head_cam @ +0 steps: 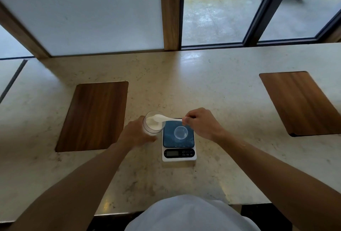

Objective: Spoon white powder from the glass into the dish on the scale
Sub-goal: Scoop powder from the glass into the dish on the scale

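A clear glass (152,124) holding white powder is tilted toward the scale, gripped from the left by my left hand (137,133). My right hand (200,123) pinches the handle of a white spoon (167,118), whose bowl reaches into the mouth of the glass. Just right of the glass stands a small white kitchen scale (178,155) with a dark blue platform. A small clear round dish (181,132) sits in the platform's middle, below the spoon's handle, and looks free of powder.
The scale stands on a pale stone counter (212,86). Wooden panels are inset at the left (94,116) and far right (302,103). Frosted and clear window panes with a wooden post (170,11) rise behind the counter. My white-clothed lap shows at the bottom.
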